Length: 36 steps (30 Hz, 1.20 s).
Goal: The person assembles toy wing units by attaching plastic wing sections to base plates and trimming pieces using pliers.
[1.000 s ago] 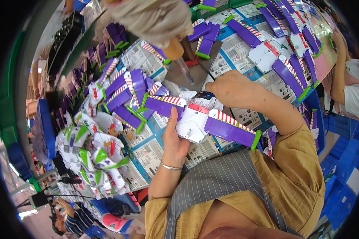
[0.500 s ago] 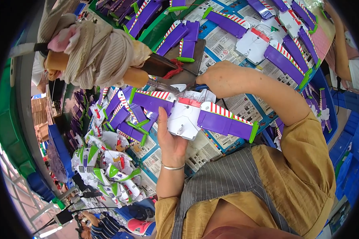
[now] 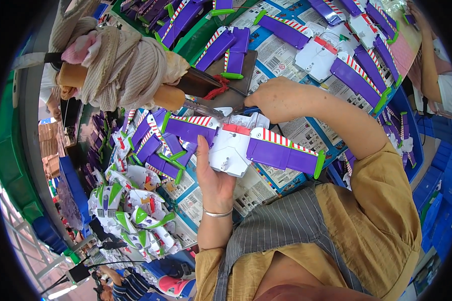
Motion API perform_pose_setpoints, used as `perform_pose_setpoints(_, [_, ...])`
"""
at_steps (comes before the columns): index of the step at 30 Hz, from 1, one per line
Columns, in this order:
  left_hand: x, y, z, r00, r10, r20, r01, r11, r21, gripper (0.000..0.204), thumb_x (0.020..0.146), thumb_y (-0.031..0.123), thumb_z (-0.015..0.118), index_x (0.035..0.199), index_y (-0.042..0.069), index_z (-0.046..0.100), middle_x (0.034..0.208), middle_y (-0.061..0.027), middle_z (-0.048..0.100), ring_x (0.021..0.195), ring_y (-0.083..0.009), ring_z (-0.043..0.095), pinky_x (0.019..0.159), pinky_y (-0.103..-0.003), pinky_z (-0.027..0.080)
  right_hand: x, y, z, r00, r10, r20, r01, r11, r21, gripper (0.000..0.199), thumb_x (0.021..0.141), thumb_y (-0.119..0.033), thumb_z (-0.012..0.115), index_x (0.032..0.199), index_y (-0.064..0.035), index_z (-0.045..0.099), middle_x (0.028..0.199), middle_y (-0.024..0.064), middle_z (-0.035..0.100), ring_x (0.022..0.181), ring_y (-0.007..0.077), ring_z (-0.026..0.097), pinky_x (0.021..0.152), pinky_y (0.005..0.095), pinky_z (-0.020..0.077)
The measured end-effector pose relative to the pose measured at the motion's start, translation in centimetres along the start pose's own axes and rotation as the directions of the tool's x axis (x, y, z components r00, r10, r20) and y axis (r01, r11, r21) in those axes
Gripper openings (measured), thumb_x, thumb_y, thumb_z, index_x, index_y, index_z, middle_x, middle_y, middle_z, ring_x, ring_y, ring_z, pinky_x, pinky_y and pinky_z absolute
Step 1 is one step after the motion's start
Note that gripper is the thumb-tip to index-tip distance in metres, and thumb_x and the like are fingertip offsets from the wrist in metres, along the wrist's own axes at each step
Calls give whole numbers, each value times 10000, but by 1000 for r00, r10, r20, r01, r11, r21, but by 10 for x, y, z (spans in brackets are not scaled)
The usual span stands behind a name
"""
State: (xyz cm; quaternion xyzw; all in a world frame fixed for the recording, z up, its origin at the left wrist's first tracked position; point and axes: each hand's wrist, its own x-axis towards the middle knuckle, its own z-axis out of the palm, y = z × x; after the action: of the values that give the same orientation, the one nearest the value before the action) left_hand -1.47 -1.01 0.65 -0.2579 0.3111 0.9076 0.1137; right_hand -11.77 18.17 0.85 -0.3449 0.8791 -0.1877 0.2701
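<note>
A white toy wing pack [image 3: 229, 153] with a red strip and purple wings spreads out in front of me. My left hand [image 3: 216, 184] grips it from below, thumb over the white body by the left wing. At its upper edge, my right hand [image 3: 276, 99] is closed, fingers bent down around a small dark blue piece whose kind is hidden. Just left of these fingers, the metal tip of a wooden-handled tool [image 3: 120, 67], thickly wrapped in cloth strips, reaches the pack's top edge. A red thread bundle [image 3: 217, 87] lies on a dark block behind.
More wing packs [image 3: 315, 59] lie on the printed sheets at the far right. Loose purple wings [image 3: 158, 150] pile up left of my hands, above white and green toy body parts [image 3: 130, 210]. A green bin [image 3: 206, 25] of wings stands at the back. Another person's arm [image 3: 429, 60] shows at far right.
</note>
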Motion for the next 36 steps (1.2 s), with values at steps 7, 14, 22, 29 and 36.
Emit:
perform_pose_setpoints(7, [-1,0,3,1000,6,1,-6,1000,4,451,932,366,496,1257,58,445,1222,-125,544,1114,-282,549,947,-437,449,-2,-3,-7,999,31,29,-31,999,-12,365,729,-97,559,1090,-53,593,920,191,638,900,336,620,774,422,487])
perform_pose_setpoints(14, [-6,-5,-2,998,52,-27,-53,999,-15,452,935,349,494,1253,30,457,1224,-167,543,1113,-311,547,944,-459,448,-2,-1,6,999,4,-37,-5,1000,-30,285,752,-186,605,1013,-70,601,841,184,640,845,356,623,730,443,489])
perform_pose_setpoints(22, [-37,-22,-23,995,-71,-64,73,997,32,457,944,345,475,1300,63,421,1287,-102,502,1185,-263,494,1003,-419,394,-19,-16,19,995,-94,15,95,975,-202,232,757,-174,570,952,-60,628,787,177,643,780,349,631,698,447,484])
perform_pose_setpoints(29, [-97,-20,-89,885,-446,136,394,871,292,502,942,190,494,1403,109,312,1319,-137,463,1173,-293,508,1007,-397,399,-44,-55,27,962,-248,117,255,653,-713,131,707,-126,601,809,-54,565,649,76,607,656,197,622,584,317,416])
perform_pose_setpoints(36, [-75,-48,-40,972,-236,11,232,960,160,512,882,18,504,1356,105,331,1241,-123,520,1122,-248,539,961,-396,440,-6,-46,10,773,101,626,175,915,-365,284,677,-102,631,941,4,632,810,176,659,772,364,645,732,471,503])
